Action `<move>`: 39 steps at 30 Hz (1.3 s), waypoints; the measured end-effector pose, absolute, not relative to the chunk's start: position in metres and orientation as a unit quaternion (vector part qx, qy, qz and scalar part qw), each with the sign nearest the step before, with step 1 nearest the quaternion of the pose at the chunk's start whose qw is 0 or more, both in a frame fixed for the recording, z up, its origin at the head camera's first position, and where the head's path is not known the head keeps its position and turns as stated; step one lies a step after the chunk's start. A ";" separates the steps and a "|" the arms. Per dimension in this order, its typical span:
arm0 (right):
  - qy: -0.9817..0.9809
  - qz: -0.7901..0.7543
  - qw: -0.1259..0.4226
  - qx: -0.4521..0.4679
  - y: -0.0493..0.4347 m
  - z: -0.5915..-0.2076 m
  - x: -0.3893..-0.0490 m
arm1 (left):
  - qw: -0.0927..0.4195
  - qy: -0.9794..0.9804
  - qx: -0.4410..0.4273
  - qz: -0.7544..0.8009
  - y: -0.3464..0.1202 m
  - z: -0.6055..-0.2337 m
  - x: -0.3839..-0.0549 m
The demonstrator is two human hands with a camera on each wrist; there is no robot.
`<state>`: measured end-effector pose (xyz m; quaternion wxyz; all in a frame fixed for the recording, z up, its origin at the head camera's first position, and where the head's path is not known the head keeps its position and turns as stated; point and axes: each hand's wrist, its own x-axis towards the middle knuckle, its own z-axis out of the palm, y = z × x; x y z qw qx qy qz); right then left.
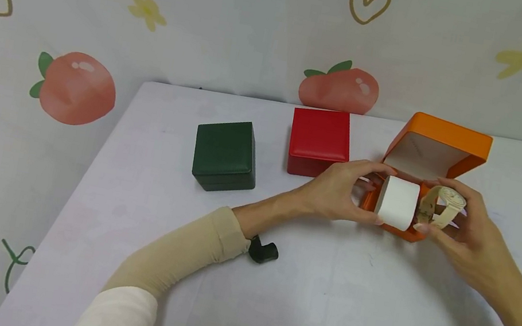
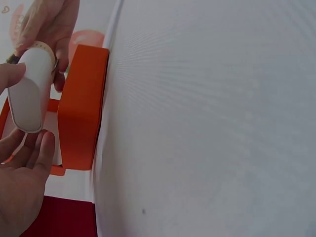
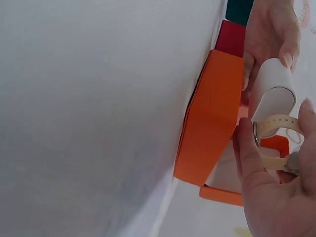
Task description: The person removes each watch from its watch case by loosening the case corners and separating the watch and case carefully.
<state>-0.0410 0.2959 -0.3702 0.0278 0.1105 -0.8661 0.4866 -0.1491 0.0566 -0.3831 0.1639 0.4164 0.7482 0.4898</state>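
Note:
My left hand (image 1: 334, 192) pinches a white watch cushion (image 1: 396, 203) between thumb and fingers, over the open orange watch box (image 1: 446, 134). At the cushion's right end, my right hand (image 1: 477, 242) holds a wristwatch (image 1: 453, 198) with a cream strap. The strap is looped and its metal buckle shows in the right wrist view, beside the thumb and fingers. In that view the strap (image 3: 279, 120) overlaps the cushion's near end; whether it encircles it I cannot tell. The box's lid stands raised at the back, and the cushion and hands hide part of its base.
A closed red box (image 1: 320, 138) stands just left of the orange one, behind my left hand. Farther left is a closed dark green box (image 1: 225, 154). All stand on a white-covered table (image 1: 265, 315), with a printed white backdrop (image 1: 244, 20) behind its far edge.

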 end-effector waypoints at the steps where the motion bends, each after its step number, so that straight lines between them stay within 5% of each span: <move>1: -0.869 0.481 0.028 0.110 0.297 -0.370 -0.041 | 0.161 0.750 0.418 0.487 0.057 -0.383 -0.149; 22: -0.870 0.481 0.053 0.095 0.319 -0.374 -0.030 | 0.145 0.806 0.405 0.407 0.068 -0.381 -0.151; 39: -0.892 0.444 0.044 0.069 0.331 -0.383 -0.030 | 0.190 0.816 0.378 0.394 0.075 -0.381 -0.153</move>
